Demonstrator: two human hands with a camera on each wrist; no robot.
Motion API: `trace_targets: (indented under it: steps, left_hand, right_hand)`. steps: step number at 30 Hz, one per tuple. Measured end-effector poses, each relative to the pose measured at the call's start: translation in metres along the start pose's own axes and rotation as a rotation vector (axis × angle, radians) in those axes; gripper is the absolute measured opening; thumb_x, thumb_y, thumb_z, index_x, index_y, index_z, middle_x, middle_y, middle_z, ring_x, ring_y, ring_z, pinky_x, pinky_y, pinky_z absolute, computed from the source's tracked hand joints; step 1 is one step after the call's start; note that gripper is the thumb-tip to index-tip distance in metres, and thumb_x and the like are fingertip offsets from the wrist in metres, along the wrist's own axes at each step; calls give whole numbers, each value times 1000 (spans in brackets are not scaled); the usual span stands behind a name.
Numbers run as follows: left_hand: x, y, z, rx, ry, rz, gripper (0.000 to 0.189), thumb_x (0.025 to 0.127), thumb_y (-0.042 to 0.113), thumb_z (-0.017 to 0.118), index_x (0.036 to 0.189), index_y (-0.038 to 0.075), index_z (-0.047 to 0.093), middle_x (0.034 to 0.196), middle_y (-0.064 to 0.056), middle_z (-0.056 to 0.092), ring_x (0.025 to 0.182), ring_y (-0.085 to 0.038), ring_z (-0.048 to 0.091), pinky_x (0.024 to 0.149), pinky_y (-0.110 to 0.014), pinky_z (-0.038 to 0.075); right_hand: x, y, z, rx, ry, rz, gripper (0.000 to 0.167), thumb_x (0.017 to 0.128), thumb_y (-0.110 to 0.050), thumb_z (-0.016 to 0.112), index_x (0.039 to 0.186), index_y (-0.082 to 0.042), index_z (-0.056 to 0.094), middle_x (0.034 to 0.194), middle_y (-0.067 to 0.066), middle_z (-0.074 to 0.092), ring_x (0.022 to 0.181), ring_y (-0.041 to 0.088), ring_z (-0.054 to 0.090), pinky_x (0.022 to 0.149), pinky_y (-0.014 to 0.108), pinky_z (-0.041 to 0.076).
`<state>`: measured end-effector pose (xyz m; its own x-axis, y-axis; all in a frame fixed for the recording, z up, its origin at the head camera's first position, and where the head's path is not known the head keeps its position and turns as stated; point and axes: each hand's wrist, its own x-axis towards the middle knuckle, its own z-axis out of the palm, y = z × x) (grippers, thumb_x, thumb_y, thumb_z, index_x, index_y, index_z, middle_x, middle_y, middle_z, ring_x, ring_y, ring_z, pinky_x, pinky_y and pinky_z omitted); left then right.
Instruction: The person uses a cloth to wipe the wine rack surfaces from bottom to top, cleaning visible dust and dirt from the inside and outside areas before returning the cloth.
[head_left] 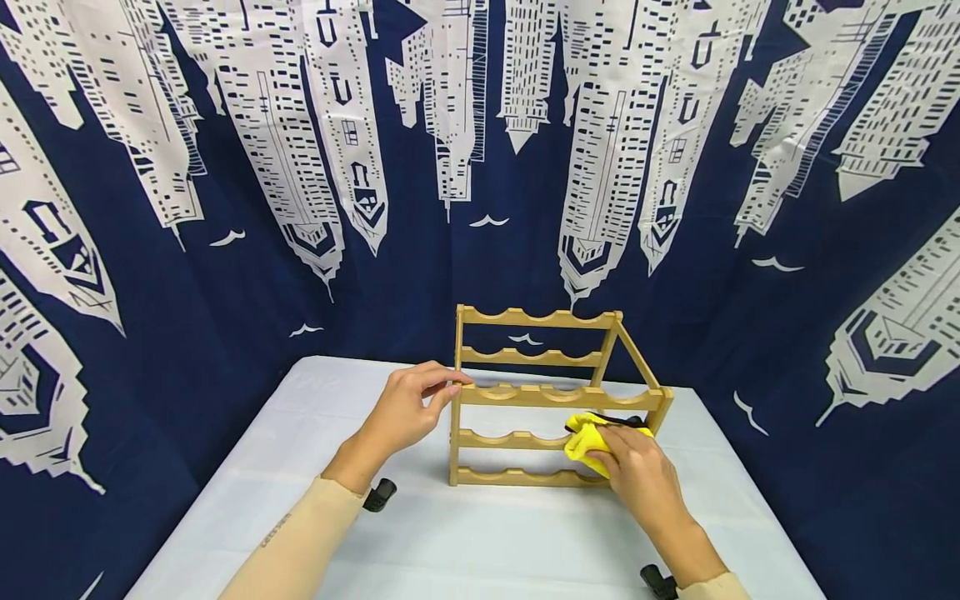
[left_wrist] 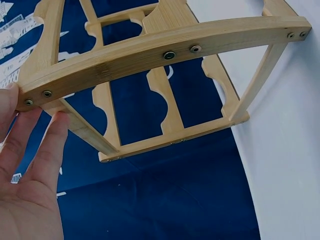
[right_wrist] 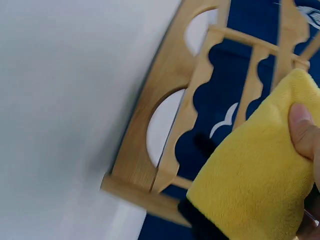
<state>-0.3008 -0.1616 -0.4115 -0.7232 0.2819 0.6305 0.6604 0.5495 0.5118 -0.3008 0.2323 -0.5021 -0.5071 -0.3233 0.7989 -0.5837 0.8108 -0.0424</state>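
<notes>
A light wooden wine rack (head_left: 555,397) with scalloped rails stands on the table. My left hand (head_left: 408,408) pinches its upper front left corner, thumb on one side and fingers on the other. Up close in the left wrist view, the fingertips lie against the end of a side bar (left_wrist: 120,62) fitted with screws. In my right hand (head_left: 643,471) is a folded yellow cloth (head_left: 588,442) with a black edge, held at the rack's front right, by the middle rail. The right wrist view shows the thumb pressed on the cloth (right_wrist: 250,165); the other fingers are mostly hidden.
A white cloth covers the table (head_left: 465,542). Behind and beside it hangs a dark blue curtain (head_left: 420,292) printed with white buildings and birds. Black wrist devices (head_left: 380,495) show beneath both forearms.
</notes>
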Motion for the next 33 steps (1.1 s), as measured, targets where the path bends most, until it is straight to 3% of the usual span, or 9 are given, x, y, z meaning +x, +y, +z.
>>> trace_targets:
  steps: [2,6,9,14,19,24,27,30,33]
  left_hand:
    - [-1,0,0,-3,4,-3,18,109,5,81,121,14,90,110,-1,86,108,-20,84,102,-38,73]
    - [-2,-1,2,-8,-4,-14,18,109,5,80,121,15,90,111,0,86,109,-20,84,103,-37,72]
    - [-3,0,3,-12,-11,-21,19,109,5,80,122,16,90,112,0,86,109,-20,83,104,-37,72]
    - [-2,2,3,-8,4,-12,19,109,5,81,122,16,90,111,0,86,107,-19,83,103,-37,72]
    - [-1,3,1,10,17,-12,18,109,6,81,121,16,90,110,0,86,105,-19,83,101,-38,73]
    - [-2,2,1,10,22,-12,19,109,6,81,122,16,90,111,0,86,107,-20,83,100,-38,73]
    - [-2,1,1,-1,25,-11,19,108,4,81,122,15,90,112,0,86,107,-20,84,101,-39,73]
    - [-2,1,2,-8,27,-5,19,108,4,82,122,15,89,111,-1,86,106,-20,84,100,-39,73]
    - [-3,1,2,-11,27,2,19,108,4,82,122,15,89,110,-1,86,105,-20,83,99,-39,74]
  right_hand:
    - [-1,0,0,40,6,12,50,73,-4,108,118,4,87,111,17,88,103,39,86,89,52,72]
    - [-1,-4,-3,213,83,83,48,75,6,104,121,3,88,115,17,89,103,39,88,97,20,69]
    - [1,-8,-12,353,172,124,48,76,13,100,122,3,88,116,19,89,109,15,87,101,3,57]
    - [15,-13,-34,489,214,177,43,81,19,94,121,3,89,116,22,88,121,-18,70,103,5,58]
    - [41,-20,-53,526,239,248,33,90,18,88,121,4,88,119,15,88,121,-13,72,109,7,55]
    - [83,-23,-64,447,288,273,26,96,8,88,122,1,89,119,21,88,115,-5,72,102,5,50]
    - [109,-23,-64,346,319,196,24,98,1,89,122,-1,90,120,21,88,111,17,78,99,11,51]
    - [132,-26,-58,219,325,64,28,99,-5,89,127,-4,89,124,18,88,110,41,77,94,32,57]
    - [148,-35,-48,75,243,-56,33,99,-9,88,132,-7,88,130,16,87,111,47,75,88,54,57]
